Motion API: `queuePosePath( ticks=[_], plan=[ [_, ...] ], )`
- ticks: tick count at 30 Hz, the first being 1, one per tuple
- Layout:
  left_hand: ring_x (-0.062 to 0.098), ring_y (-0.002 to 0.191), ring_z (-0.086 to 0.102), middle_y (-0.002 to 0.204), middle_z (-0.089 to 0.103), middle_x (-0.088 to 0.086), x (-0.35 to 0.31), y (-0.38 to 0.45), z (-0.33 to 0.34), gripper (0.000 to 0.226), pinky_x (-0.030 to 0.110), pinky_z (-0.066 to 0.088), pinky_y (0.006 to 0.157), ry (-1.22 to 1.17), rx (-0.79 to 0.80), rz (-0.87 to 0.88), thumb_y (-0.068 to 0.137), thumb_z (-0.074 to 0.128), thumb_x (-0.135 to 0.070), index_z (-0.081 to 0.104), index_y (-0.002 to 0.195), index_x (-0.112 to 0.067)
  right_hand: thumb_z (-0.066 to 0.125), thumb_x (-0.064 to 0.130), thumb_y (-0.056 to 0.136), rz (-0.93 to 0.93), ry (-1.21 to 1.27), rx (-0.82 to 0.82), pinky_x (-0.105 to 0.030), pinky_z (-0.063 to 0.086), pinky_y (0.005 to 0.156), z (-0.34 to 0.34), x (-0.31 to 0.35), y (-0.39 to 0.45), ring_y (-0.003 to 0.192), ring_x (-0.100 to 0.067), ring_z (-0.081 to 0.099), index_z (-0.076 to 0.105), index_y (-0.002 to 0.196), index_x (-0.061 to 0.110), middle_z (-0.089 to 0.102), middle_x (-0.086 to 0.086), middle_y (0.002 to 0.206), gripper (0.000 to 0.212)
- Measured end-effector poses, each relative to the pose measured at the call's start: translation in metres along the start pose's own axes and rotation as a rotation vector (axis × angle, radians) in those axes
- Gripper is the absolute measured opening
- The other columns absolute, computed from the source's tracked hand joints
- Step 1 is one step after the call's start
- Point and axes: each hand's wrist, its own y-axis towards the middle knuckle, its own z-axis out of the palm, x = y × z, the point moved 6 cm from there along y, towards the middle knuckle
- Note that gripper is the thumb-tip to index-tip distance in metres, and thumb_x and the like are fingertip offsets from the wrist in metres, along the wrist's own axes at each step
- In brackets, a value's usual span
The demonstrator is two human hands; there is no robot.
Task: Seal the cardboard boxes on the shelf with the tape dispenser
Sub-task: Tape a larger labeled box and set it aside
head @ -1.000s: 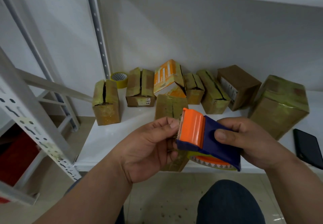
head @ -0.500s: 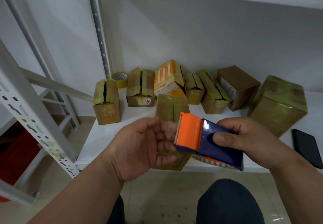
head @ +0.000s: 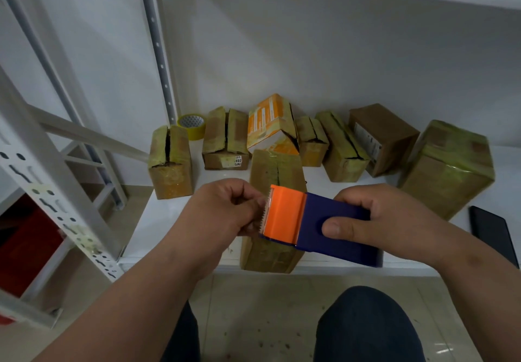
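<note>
My right hand (head: 394,217) grips a blue tape dispenser (head: 324,226) with an orange cutter head, held level above the shelf's front edge. My left hand (head: 222,215) is at the toothed cutter end, its fingers curled and pinching the clear tape end there. Directly below the dispenser lies a long cardboard box (head: 275,248) with its top seam split, partly hidden by both hands. Several more cardboard boxes, such as the left one (head: 170,164) with an open seam, stand farther back on the white shelf (head: 158,220).
A yellow tape roll (head: 192,125) sits at the back left by the upright post. An orange-and-white box (head: 270,124) leans among the brown ones. A black phone (head: 493,232) lies at the right. A perforated metal upright (head: 56,200) slants at the left. My knees are below.
My left hand went from open beside the cutter to closing its fingers on the tape end. The dispenser dropped slightly and levelled out over the front box.
</note>
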Motion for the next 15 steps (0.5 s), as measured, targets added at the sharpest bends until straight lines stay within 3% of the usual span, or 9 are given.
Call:
queuePosePath(
  ticks=[5, 9, 12, 15],
  plan=[
    [0.013, 0.060, 0.065, 0.069, 0.069, 0.000, -0.005, 0.000, -0.008, 0.012, 0.024, 0.057, 0.063, -0.017, -0.034, -0.009, 0.089, 0.063, -0.010, 0.069, 0.078, -0.011, 0.063, 0.075, 0.059, -0.013, 0.002, 0.023, -0.018, 0.045, 0.053, -0.006, -0.004, 0.002, 0.057, -0.008, 0.062, 0.069, 0.078, 0.022, 0.068, 0.000, 0.073, 0.057],
    [0.013, 0.054, 0.052, 0.062, 0.052, 0.004, 0.000, 0.015, -0.054, 0.005, 0.022, 0.055, 0.056, -0.166, -0.183, -0.095, 0.083, 0.065, -0.007, 0.067, 0.079, -0.006, 0.069, 0.072, 0.063, 0.113, 0.015, 0.001, -0.022, 0.048, 0.055, -0.023, -0.028, -0.006, 0.062, -0.016, 0.067, 0.071, 0.077, 0.020, 0.071, -0.002, 0.072, 0.054],
    [0.013, 0.056, 0.047, 0.060, 0.051, 0.003, 0.004, 0.022, -0.056, 0.005, 0.021, 0.054, 0.054, -0.145, -0.155, -0.118, 0.084, 0.065, -0.006, 0.068, 0.081, -0.005, 0.062, 0.084, 0.043, 0.172, 0.026, 0.033, -0.018, 0.047, 0.054, -0.035, -0.042, -0.005, 0.063, -0.016, 0.068, 0.071, 0.075, 0.024, 0.072, 0.000, 0.072, 0.069],
    [0.012, 0.055, 0.048, 0.061, 0.054, 0.003, 0.010, 0.028, -0.041, 0.003, 0.021, 0.053, 0.050, -0.125, -0.135, -0.146, 0.085, 0.067, -0.006, 0.068, 0.084, -0.004, 0.063, 0.092, 0.030, 0.226, 0.053, 0.059, -0.025, 0.046, 0.058, -0.048, -0.053, -0.001, 0.062, -0.021, 0.069, 0.072, 0.074, 0.022, 0.072, -0.006, 0.071, 0.083]
  ],
)
